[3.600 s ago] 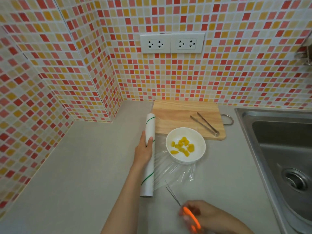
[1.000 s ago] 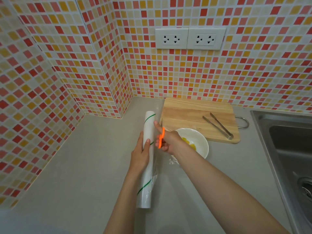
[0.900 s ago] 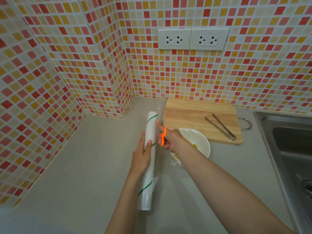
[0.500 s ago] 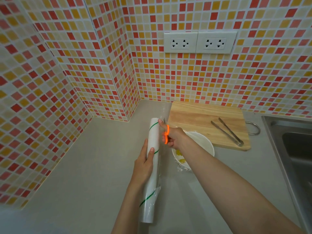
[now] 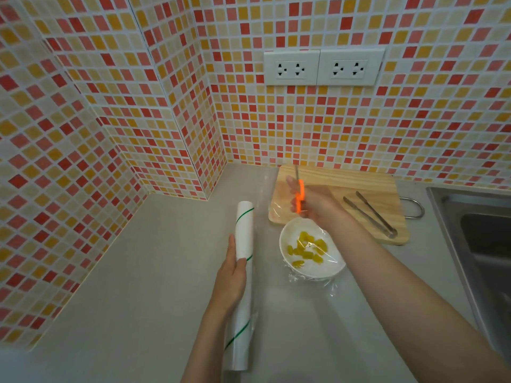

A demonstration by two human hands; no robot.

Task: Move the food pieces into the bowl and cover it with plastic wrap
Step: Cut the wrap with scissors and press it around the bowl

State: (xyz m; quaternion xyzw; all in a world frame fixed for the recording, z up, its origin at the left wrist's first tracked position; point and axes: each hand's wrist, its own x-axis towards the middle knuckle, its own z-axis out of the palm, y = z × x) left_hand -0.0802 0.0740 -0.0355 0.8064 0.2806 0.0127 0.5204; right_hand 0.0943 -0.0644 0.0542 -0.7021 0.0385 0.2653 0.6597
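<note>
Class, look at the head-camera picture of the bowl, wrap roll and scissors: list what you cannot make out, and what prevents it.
Head view only:
- Scissors: motion-blurred, so blades open or shut is unclear.
- Wrap over the bowl: transparent; whether it is cut free from the roll is unclear.
- Right hand: hides the bowl's far rim.
- Left hand: covers the roll's middle.
- Sink: cut off by the right edge.

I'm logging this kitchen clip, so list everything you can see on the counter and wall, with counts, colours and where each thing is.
bowl: one, white, on the counter before the board, film over it
food pieces: several, yellow, inside the bowl
plastic wrap roll: one, white with green stripes, left of the bowl
scissors: one, orange handles, over the board
cutting board: one, wooden, by the wall
tongs: one, metal, on the board
sockets: two, white, on the wall
sink: one, steel, far right
left hand: on the roll
right hand: holding the scissors
</note>
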